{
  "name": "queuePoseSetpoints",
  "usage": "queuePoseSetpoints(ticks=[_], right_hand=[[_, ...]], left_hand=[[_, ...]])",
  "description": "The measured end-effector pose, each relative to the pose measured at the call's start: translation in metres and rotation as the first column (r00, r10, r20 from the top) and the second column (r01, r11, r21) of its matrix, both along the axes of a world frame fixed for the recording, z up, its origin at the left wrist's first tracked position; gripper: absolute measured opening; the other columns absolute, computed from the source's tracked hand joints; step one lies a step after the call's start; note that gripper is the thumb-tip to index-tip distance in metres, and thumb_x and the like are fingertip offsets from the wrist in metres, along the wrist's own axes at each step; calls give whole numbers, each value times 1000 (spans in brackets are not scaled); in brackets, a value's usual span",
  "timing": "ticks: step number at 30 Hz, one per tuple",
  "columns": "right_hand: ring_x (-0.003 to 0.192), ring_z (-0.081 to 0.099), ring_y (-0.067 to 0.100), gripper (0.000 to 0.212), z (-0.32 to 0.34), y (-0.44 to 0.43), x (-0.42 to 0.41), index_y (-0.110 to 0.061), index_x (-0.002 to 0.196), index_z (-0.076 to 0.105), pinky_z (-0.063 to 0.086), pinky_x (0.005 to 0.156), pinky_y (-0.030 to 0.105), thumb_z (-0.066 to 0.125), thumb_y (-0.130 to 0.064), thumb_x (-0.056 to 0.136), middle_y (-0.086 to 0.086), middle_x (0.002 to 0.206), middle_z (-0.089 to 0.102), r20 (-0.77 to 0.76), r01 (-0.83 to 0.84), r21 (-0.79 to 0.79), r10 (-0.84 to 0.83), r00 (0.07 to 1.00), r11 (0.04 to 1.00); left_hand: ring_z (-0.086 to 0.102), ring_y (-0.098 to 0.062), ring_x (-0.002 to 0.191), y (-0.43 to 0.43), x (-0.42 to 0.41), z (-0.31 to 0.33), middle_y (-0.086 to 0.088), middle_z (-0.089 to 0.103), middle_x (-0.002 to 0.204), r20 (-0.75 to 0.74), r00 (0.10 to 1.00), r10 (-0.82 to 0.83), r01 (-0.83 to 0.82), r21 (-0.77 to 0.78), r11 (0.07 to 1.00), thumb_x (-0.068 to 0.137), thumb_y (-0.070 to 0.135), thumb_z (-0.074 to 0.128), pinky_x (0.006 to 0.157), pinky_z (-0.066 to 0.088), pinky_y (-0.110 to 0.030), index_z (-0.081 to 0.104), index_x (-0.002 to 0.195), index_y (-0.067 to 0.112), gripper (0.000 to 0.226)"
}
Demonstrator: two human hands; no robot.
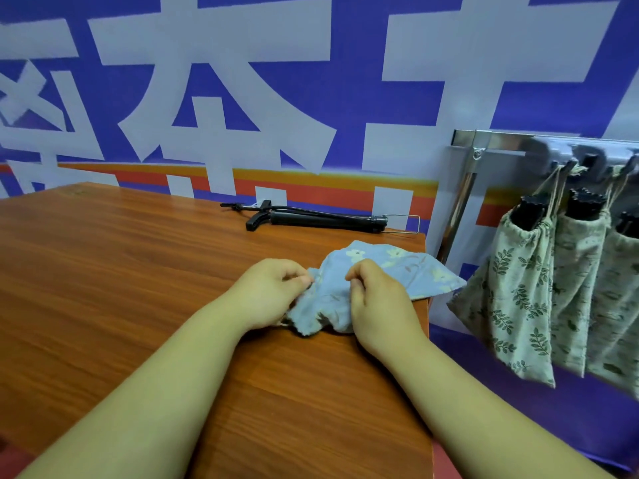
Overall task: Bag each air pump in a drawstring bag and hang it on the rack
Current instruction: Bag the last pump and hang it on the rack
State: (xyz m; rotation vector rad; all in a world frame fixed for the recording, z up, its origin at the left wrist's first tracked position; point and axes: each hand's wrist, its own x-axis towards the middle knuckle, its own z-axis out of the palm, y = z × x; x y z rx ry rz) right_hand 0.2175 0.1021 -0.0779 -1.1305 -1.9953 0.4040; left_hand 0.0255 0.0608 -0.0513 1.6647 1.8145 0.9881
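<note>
Left hand and right hand pinch the blue bag on the desk.
The pump lies on the desk beyond them, long axis left-right, handle leftward, seemingly no nearer either hand.

Rack, rightmost hanging bag cut off at right edge; bagged pumps mostly hidden inside cloth.

One black tubular air pump, one blue floral cloth bag and three leaf-printed beige bags are counted.
</note>
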Motion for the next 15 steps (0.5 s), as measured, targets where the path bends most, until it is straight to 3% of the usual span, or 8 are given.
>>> queuePoseSetpoints(ticks=[4,6,9,10,12,15], right_hand=[[75,58,17,14,1,5,-1,-21,97,53,48,67,38,41,-17,103,-3,84,62,29,104,-80,-102,994,991],[73,58,14,15,3,6,0,-23,95,53,48,67,37,41,-19,103,-4,82,62,-26,128,-127,-132,991,984],[76,56,7,17,6,4,3,-24,94,55,45,68,29,41,-19,103,-8,84,61,-135,128,-135,-147,980,982],[77,56,5,17,7,2,4,-24,95,54,44,68,27,41,-19,104,-9,85,60,-173,130,-118,-149,974,984],[76,55,5,17,9,-3,6,-25,94,53,43,69,28,40,-19,104,-10,85,58,-239,96,-94,-116,964,991],[63,49,5,11,8,-12,8,-31,93,52,41,61,21,49,-25,101,-11,70,54,-248,-101,-110,71,966,989]], left_hand=[[66,-12,76,-7,0,4,0,75,82,179,979,-93,103,-44,994,100,7,52,70,50,-25,73,106,29,31],[68,-13,86,-11,-2,6,-2,76,92,248,951,-187,212,-75,974,94,-5,57,76,53,-25,72,110,22,35],[68,-13,92,-15,-2,6,3,75,100,367,873,-321,375,-86,923,87,-14,65,70,55,-24,69,112,13,37],[67,-13,92,-16,-1,7,4,75,99,349,873,-341,393,-89,915,84,-15,67,69,54,-23,70,111,13,39],[64,-7,86,-16,2,7,8,75,94,177,922,-345,363,-83,928,79,-8,77,73,54,-20,74,108,18,39],[60,4,74,-12,8,5,13,73,90,-19,947,-321,320,-21,947,81,9,81,71,48,-14,79,97,26,23]])
